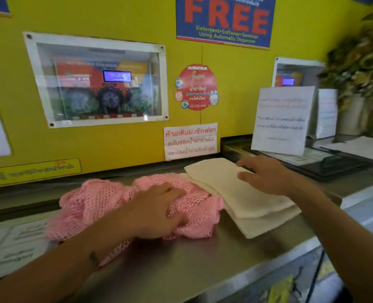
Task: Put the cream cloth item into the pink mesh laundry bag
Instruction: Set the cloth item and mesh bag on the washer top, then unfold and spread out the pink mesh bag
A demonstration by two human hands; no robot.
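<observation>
A crumpled pink mesh laundry bag (98, 202) lies on the steel counter (181, 270). My left hand (157, 212) grips a bunch of its mesh near the bag's right end. To the right lies the folded cream cloth (246, 200), its left edge resting against or slightly on the pink mesh. My right hand (266, 174) lies flat on top of the cloth's far end, fingers spread and pointing left, thumb at the cloth's upper fold.
A yellow wall (235, 84) with signs and a glass-fronted dispenser window (98, 84) rises right behind the counter. A standing white paper sign (281, 121) and a black tray (334, 167) sit at the right. Printed sheets (17, 243) cover the counter's left.
</observation>
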